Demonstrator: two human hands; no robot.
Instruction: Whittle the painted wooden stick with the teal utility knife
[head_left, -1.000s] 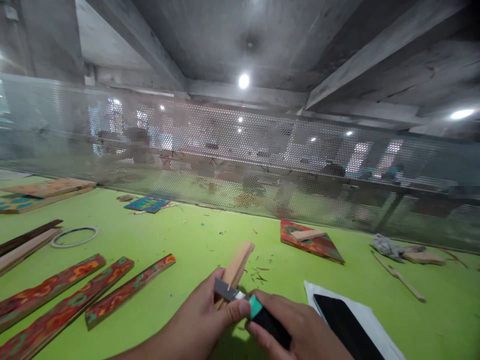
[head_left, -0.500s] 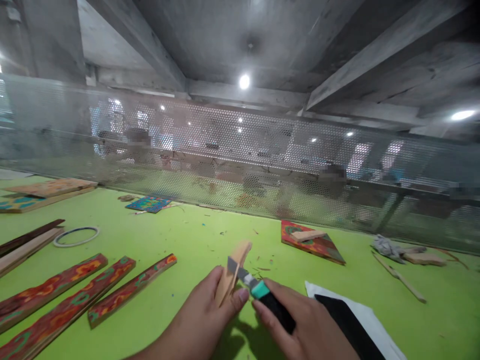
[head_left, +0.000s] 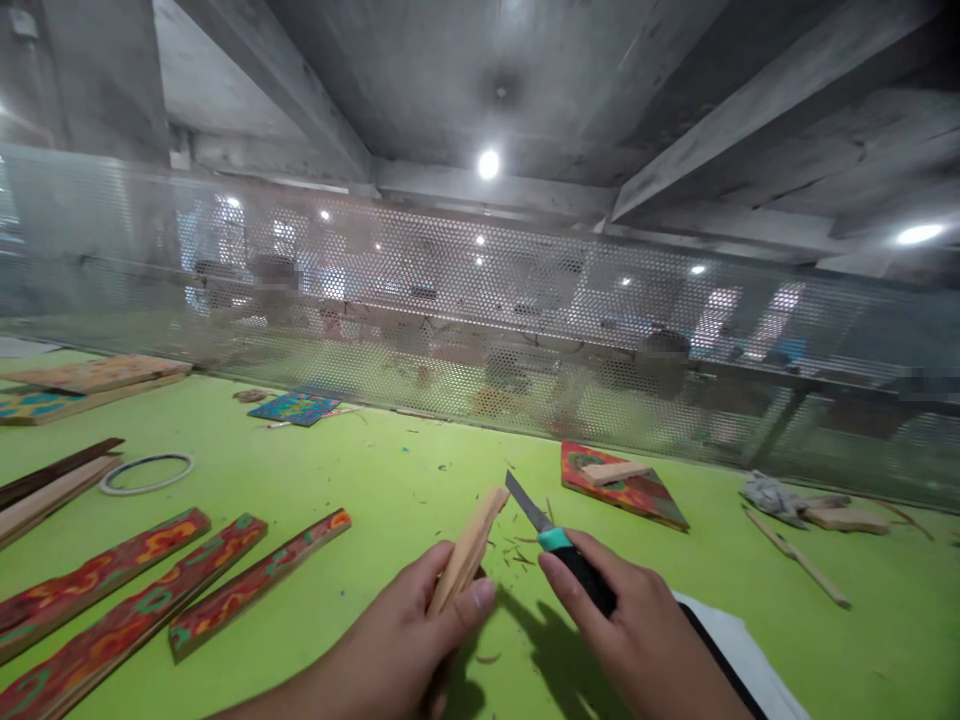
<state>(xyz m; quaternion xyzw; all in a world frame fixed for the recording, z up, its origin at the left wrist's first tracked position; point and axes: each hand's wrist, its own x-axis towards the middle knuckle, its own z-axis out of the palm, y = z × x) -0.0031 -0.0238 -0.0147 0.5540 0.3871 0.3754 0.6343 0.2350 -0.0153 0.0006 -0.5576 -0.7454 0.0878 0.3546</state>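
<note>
My left hand (head_left: 409, 640) grips a plain wooden strip (head_left: 469, 548) by its lower end, tilted up and away over the green table (head_left: 360, 490). My right hand (head_left: 637, 635) holds a utility knife (head_left: 559, 545) with a black and teal handle. Its blade points up and to the left, just right of the strip's top end and clear of the wood. Small wood shavings (head_left: 517, 550) lie on the table between the two hands.
Three painted red strips (head_left: 142, 590) lie at the left, with plain strips (head_left: 52, 485) and a ring (head_left: 148, 472) behind them. A painted triangular board (head_left: 626, 485) sits ahead on the right. A white sheet (head_left: 742, 650) lies under my right wrist. A perforated metal screen (head_left: 480, 330) borders the far edge.
The knife slid up along the wooden strip from near my left thumb and has come off past its top end. My right hand moved to the right and forward.
</note>
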